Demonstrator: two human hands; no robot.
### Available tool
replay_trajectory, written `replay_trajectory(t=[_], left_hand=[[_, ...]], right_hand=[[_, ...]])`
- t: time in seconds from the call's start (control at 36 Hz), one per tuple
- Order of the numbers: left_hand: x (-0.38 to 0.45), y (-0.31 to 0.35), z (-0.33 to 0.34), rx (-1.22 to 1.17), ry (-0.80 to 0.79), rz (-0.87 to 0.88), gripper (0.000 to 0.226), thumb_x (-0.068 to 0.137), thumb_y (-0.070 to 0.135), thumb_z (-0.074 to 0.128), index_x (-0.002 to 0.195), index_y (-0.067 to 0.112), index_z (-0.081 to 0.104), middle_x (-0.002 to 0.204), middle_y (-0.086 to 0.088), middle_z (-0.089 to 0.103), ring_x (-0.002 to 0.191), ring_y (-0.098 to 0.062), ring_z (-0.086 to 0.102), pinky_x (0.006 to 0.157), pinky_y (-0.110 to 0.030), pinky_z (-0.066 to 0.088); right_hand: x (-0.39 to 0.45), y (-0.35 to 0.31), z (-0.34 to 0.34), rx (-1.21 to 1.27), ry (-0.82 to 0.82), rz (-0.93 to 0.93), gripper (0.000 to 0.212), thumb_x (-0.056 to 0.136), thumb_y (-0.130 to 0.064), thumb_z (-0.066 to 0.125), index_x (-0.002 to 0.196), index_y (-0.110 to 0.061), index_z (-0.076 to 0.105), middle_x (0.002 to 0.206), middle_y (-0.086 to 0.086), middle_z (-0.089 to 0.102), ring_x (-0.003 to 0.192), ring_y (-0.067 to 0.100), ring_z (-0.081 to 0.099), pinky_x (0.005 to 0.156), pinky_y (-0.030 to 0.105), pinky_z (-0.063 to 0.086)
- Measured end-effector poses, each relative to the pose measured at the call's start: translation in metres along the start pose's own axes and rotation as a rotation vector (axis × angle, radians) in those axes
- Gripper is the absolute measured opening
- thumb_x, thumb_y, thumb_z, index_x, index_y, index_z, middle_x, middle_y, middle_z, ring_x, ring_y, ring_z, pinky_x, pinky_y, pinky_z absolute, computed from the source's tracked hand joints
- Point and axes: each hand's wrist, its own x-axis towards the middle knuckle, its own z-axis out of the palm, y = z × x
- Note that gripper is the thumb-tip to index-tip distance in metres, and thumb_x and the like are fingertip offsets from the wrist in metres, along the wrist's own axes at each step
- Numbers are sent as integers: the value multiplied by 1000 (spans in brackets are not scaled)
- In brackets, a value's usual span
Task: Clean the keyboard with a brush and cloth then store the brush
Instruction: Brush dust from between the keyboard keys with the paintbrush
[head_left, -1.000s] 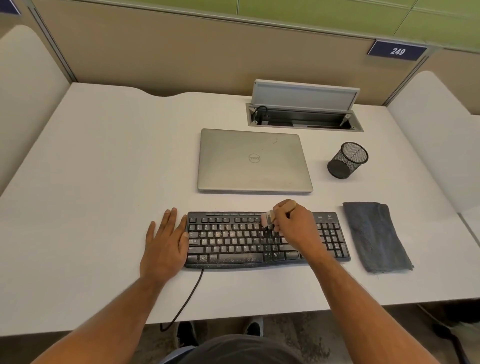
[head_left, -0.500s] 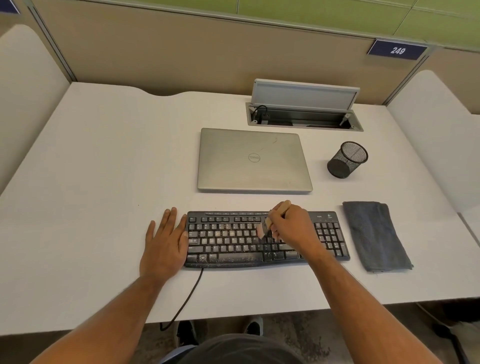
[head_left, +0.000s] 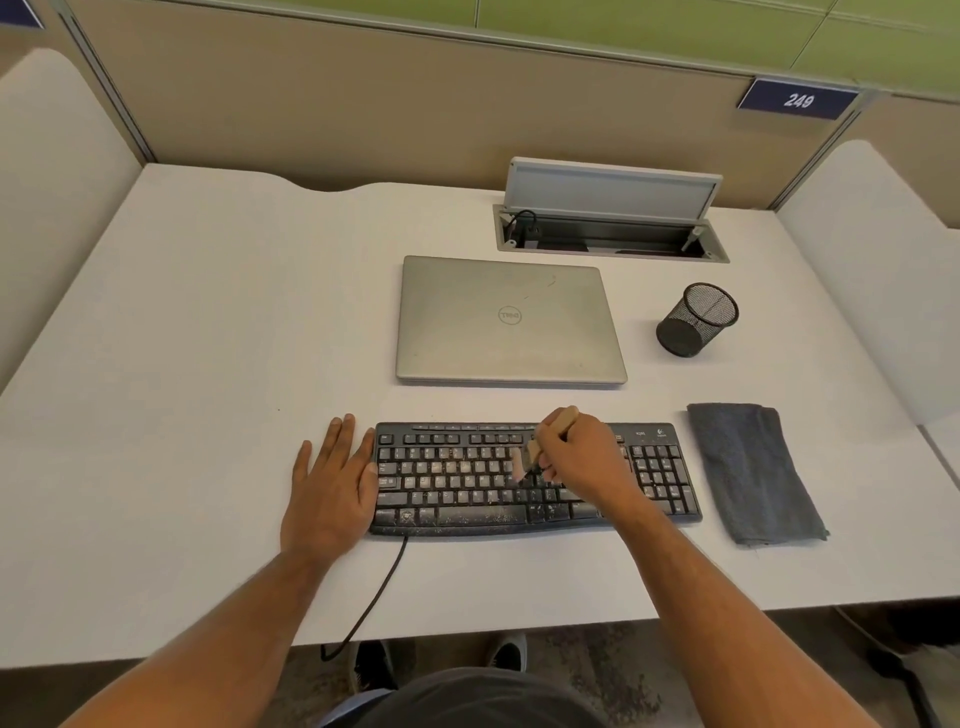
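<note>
A black, dusty keyboard (head_left: 467, 493) lies near the desk's front edge. My right hand (head_left: 584, 457) grips a small wooden-handled brush (head_left: 558, 421), whose pale bristles touch the keys right of the keyboard's middle. My left hand (head_left: 332, 483) lies flat on the desk, fingers straight, its thumb side against the keyboard's left end. A folded dark grey cloth (head_left: 753, 473) lies on the desk just right of the keyboard. A black mesh cup (head_left: 696, 319) stands behind the cloth.
A shut silver laptop (head_left: 511, 322) lies behind the keyboard. Further back a cable tray (head_left: 613, 236) is sunk into the white desk (head_left: 182, 364), its lid up. The keyboard's cable (head_left: 374, 597) runs over the front edge. Partition walls close in the desk.
My right hand has shifted the brush a little leftward and toward me across the keys, with the handle tilting back. My left hand has not moved.
</note>
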Motion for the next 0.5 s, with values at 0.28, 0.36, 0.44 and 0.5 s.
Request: replay_trajectory(t=[0.28, 0.36, 0.44, 0.5], left_hand=[[0, 0, -1, 1, 3, 1, 66, 102, 45, 6, 161, 23, 28, 170, -2, 16, 158, -16, 5, 127, -50, 9], [0, 1, -1, 3, -2, 0, 67, 102, 45, 5, 161, 23, 27, 170, -2, 15, 158, -16, 5, 127, -50, 9], [0, 2, -2, -3, 3, -2, 67, 102, 45, 5, 161, 22, 29, 170, -3, 17, 158, -16, 7, 127, -50, 9], [-1, 2, -3, 1, 0, 0, 67, 102, 45, 5, 161, 22, 28, 170, -3, 16, 158, -16, 5, 127, -49, 8]], right_hand=[[2, 1, 2, 25, -8, 6, 26, 106, -25, 54, 90, -14, 72, 73, 3, 75, 63, 14, 73, 70, 39, 65], [4, 1, -1, 77, -8, 9, 25, 105, -22, 56, 90, -13, 73, 71, 5, 76, 63, 18, 74, 71, 43, 65], [1, 4, 1, 113, 99, -5, 22, 106, -26, 53, 93, -20, 70, 75, 3, 76, 70, 19, 75, 72, 41, 65], [0, 5, 3, 79, 81, -11, 24, 106, -25, 52, 93, -19, 70, 74, 1, 75, 68, 15, 74, 70, 37, 64]])
